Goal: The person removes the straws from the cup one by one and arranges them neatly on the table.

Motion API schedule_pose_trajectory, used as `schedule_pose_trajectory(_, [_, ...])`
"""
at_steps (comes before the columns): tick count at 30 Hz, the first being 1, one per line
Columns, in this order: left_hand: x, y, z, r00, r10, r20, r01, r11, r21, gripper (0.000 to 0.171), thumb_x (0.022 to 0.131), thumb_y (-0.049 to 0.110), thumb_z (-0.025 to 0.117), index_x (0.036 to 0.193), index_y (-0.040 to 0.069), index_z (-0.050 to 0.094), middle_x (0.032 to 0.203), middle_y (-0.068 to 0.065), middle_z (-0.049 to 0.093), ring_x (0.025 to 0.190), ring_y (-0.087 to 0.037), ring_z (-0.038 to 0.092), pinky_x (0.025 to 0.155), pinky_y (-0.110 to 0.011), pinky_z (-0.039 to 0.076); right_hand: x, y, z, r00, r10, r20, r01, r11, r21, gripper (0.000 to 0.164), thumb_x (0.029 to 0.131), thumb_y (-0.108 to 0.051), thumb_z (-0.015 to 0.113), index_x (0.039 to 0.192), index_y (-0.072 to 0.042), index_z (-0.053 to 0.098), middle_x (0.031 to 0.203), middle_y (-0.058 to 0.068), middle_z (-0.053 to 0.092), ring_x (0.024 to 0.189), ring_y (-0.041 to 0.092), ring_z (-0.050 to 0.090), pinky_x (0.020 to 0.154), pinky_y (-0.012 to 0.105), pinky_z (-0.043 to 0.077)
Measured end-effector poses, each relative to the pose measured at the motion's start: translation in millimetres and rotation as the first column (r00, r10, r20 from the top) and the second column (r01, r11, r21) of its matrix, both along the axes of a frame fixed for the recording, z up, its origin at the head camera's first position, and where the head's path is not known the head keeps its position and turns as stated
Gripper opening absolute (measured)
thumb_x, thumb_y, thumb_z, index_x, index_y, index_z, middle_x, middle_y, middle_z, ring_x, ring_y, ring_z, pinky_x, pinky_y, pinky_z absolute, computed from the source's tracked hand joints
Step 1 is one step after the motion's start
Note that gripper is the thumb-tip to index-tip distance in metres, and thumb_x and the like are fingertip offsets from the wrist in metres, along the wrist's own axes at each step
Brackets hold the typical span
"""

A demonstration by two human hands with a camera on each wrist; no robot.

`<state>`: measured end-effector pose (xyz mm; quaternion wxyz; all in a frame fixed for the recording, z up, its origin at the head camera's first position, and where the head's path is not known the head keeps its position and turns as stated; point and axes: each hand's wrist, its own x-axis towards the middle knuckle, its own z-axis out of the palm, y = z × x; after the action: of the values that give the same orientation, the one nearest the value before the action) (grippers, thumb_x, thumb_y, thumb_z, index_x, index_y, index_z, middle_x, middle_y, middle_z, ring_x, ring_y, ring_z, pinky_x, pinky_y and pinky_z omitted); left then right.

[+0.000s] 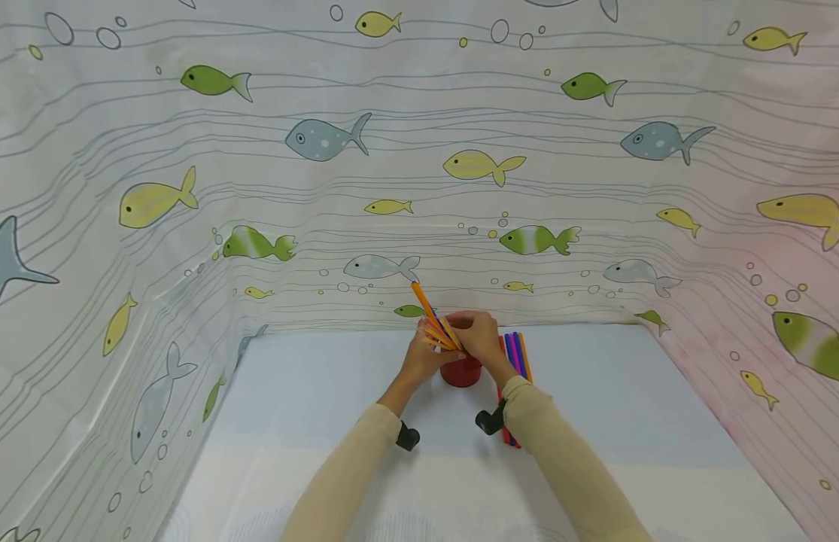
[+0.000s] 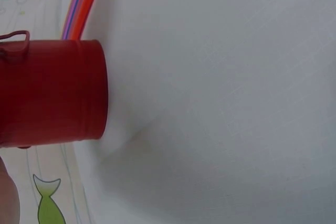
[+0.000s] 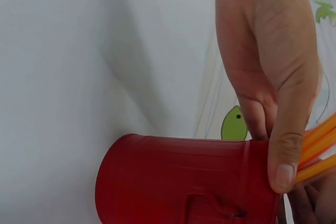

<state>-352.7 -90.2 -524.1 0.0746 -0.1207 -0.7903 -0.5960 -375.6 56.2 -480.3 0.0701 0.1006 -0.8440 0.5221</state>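
Observation:
A red metal cup with a small wire handle on its side stands on the table. My left hand holds it by the rim, the thumb pressed on the outside near the top edge. Several yellow and orange sticks come out of its mouth and lean left in the head view. One longer orange stick with a blue tip rises above the rest. From the right, my right hand reaches over the cup with bent fingers and pinches sticks at the mouth; its fingertips are partly hidden.
Right of the cup lies a row of red, blue, purple and orange sticks, partly under my right forearm. The white table meets a fish-patterned curtain at the back and sides. Black wrist cameras hang under both wrists.

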Motion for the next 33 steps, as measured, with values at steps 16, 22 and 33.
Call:
schedule_pose_trajectory(16, [-2.1, -1, -0.8, 1.000, -0.016, -0.018, 0.016, 1.000, 0.005, 0.088, 0.072, 0.032, 0.087, 0.140, 0.016, 0.034, 0.128, 0.004, 0.055, 0.121, -0.016, 0.052, 0.103, -0.039, 0.045, 0.1, -6, -2.6, 0.999, 0.029, -0.031, -0.030, 0.999, -0.018, 0.023, 0.080, -0.012, 0.082, 0.102, -0.008, 0.077, 0.092, 0.006, 0.074, 0.085, 0.023, 0.071, 0.077, 0.036, 0.059])
schedule_pose_trajectory(22, [-2.8, -1, 0.0, 1.000, -0.003, -0.007, 0.002, 1.000, -0.017, 0.088, 0.072, 0.034, 0.087, 0.140, 0.017, 0.034, 0.130, 0.003, 0.054, 0.121, -0.017, 0.052, 0.102, -0.039, 0.046, -1.3, -7, -2.3, 0.999, 0.029, -0.040, -0.030, 0.999, -0.019, 0.022, 0.079, -0.013, 0.082, 0.100, -0.008, 0.077, 0.089, 0.004, 0.073, 0.083, 0.021, 0.071, 0.076, 0.036, 0.059])
schedule_pose_trajectory(33, [-3.4, -1, -2.4, 0.999, -0.040, -0.018, 0.041, 0.999, 0.021, 0.074, 0.078, 0.023, 0.084, 0.139, 0.022, 0.042, 0.133, 0.004, 0.051, 0.131, -0.017, 0.046, 0.107, -0.041, 0.041, -0.6, -11, -4.3, 0.999, 0.054, 0.003, -0.054, 0.998, -0.027, 0.019, 0.086, -0.007, 0.075, 0.106, -0.008, 0.074, 0.095, 0.005, 0.071, 0.087, 0.021, 0.068, 0.081, 0.035, 0.058])
